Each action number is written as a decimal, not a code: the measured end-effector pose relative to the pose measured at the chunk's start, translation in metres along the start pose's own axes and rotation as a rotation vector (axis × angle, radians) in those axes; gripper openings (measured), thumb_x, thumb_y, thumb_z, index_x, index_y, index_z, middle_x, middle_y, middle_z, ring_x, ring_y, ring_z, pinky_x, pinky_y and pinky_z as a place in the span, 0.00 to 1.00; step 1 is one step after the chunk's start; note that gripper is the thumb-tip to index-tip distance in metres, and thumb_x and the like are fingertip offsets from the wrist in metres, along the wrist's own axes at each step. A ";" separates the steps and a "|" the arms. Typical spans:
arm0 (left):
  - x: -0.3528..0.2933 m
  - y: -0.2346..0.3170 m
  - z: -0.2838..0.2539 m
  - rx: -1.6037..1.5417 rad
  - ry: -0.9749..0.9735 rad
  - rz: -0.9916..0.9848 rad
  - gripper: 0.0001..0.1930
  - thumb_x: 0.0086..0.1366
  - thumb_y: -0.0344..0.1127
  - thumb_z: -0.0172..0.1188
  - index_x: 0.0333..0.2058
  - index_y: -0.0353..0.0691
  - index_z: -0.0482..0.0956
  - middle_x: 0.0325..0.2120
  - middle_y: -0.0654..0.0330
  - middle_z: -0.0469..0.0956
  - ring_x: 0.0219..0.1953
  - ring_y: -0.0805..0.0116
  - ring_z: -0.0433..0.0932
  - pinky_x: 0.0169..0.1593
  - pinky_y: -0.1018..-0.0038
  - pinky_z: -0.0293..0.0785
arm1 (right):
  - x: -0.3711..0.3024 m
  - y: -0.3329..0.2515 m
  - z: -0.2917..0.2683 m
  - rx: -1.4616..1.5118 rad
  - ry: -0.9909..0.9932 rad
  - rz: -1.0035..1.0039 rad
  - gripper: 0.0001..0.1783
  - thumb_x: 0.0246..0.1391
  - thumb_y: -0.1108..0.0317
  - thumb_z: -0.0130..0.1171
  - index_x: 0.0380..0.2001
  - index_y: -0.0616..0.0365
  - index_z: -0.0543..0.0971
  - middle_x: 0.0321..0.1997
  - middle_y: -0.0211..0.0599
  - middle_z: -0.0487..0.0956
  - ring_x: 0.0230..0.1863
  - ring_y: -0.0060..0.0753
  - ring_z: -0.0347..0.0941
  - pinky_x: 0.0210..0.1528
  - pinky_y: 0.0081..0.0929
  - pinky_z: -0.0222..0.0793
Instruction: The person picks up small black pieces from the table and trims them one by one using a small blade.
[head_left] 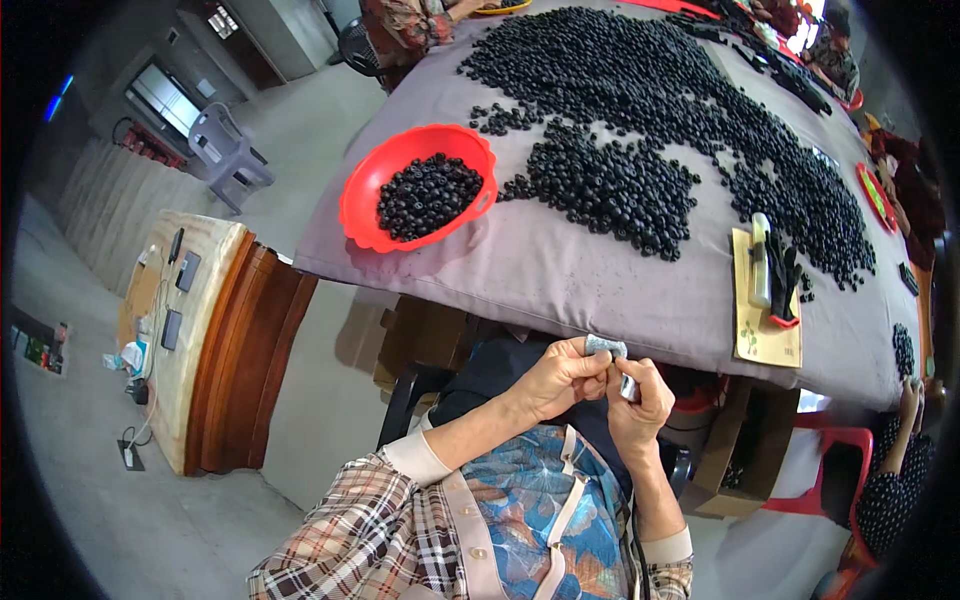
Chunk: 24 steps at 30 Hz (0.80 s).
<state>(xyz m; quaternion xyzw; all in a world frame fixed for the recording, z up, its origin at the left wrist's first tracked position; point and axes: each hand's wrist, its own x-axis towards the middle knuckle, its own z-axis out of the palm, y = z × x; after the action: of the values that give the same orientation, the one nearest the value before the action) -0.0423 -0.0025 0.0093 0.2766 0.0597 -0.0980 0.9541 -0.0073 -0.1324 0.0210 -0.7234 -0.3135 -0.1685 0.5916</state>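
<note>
My left hand (566, 382) and my right hand (640, 408) meet over my lap at the table's near edge. Both are closed, fingertips pinching a small pale blue-grey strip (605, 346). It looks soft and crumpled; whether it is cloth, paper or tape I cannot make out. One end sticks up above my left fingers, and a lighter part shows by my right thumb. Beyond my hands, heaps of small round black pieces (610, 190) lie on the grey cloth-covered table (480, 275). A red basin (362, 215) with more of these pieces stands at the left.
Right of my hands lie a tan envelope (755, 335), a clear tube-like object (761, 262) and a black glove (785, 280) with a red edge. Open cardboard boxes (735, 450) stand below the table. Other people sit around it. A wooden counter (235, 350) stands at the left.
</note>
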 end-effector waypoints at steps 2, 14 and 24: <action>-0.003 0.013 0.005 0.091 0.155 0.055 0.04 0.57 0.29 0.58 0.31 0.37 0.76 0.18 0.65 0.72 0.15 0.79 0.65 0.20 0.81 0.61 | -0.003 0.001 0.000 0.003 -0.049 0.046 0.12 0.35 0.83 0.61 0.27 0.60 0.75 0.17 0.34 0.69 0.15 0.27 0.63 0.17 0.20 0.58; 0.002 0.179 -0.017 1.039 0.675 0.972 0.20 0.55 0.30 0.60 0.46 0.34 0.66 0.17 0.66 0.70 0.14 0.81 0.64 0.17 0.83 0.59 | -0.008 0.012 -0.002 -0.009 -0.155 0.278 0.05 0.43 0.77 0.61 0.26 0.62 0.75 0.18 0.32 0.71 0.17 0.17 0.61 0.19 0.16 0.57; 0.092 0.126 -0.082 2.322 0.798 0.831 0.18 0.52 0.23 0.46 0.45 0.28 0.66 0.47 0.46 0.62 0.48 0.51 0.64 0.46 0.62 0.66 | -0.012 0.012 -0.002 0.006 -0.159 0.318 0.06 0.43 0.76 0.61 0.27 0.62 0.75 0.18 0.33 0.72 0.17 0.19 0.63 0.20 0.18 0.59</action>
<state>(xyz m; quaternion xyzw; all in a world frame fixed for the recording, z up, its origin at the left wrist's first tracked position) 0.0704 0.1321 -0.0098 0.9451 0.1292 0.2983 0.0328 -0.0079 -0.1388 0.0054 -0.7731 -0.2415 -0.0143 0.5864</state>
